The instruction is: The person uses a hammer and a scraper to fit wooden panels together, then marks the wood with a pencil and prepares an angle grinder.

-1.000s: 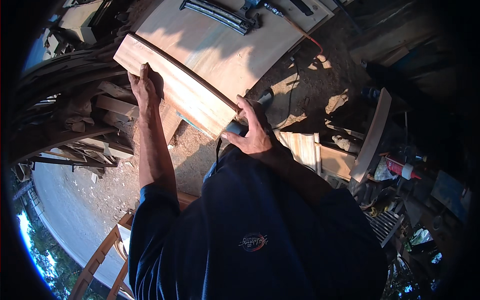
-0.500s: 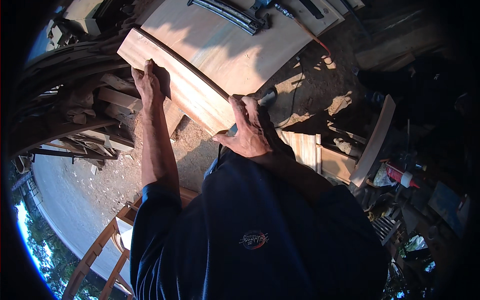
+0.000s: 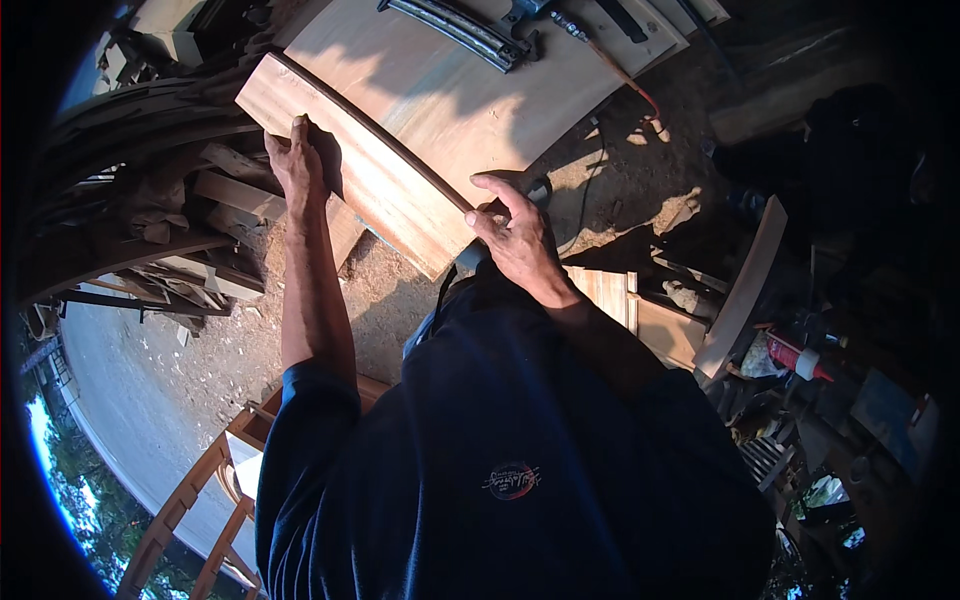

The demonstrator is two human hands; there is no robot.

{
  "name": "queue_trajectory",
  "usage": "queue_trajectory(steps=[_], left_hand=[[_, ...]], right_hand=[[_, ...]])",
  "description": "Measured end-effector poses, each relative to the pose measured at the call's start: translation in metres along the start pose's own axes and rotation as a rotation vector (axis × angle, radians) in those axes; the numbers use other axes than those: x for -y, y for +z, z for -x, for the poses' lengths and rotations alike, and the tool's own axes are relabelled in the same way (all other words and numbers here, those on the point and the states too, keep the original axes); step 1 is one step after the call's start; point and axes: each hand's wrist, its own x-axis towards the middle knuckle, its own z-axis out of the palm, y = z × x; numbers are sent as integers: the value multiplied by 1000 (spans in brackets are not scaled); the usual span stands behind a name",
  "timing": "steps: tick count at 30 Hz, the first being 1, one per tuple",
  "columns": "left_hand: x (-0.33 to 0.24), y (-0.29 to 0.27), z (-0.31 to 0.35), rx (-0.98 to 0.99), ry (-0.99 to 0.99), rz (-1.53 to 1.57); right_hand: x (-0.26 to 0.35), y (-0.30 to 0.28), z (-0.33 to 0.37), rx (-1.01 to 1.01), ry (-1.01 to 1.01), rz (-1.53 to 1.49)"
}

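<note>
A flat wooden board (image 3: 360, 165), pale and sunlit with a dark far edge, slants across the front of a plywood-topped surface (image 3: 450, 110). My left hand (image 3: 298, 175) grips its near edge toward the left end, thumb on top and the other fingers partly hidden beneath. At the board's right end is my right hand (image 3: 522, 248), its thumb touching the far corner. The index finger of that hand is stretched out past the dark edge, apart from the thumb; its remaining fingers are mostly hidden.
Metal clamp-like tools (image 3: 455, 32) and a red-handled tool (image 3: 625, 80) lie on the far part of the plywood. Offcuts (image 3: 240, 195) pile up at left. Shavings cover the ground (image 3: 235, 355). A curved plank (image 3: 745, 285) and a red bottle (image 3: 795, 358) are at right.
My right hand has shifted from lying over the board's right end to its far corner, and its index finger has straightened. The left hand keeps its grip and the board has barely moved.
</note>
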Motion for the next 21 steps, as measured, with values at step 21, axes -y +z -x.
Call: queue_trajectory(steps=[21], left_hand=[[-75, 8, 149, 416, 820, -803]], right_hand=[[-81, 31, 15, -75, -291, -366]])
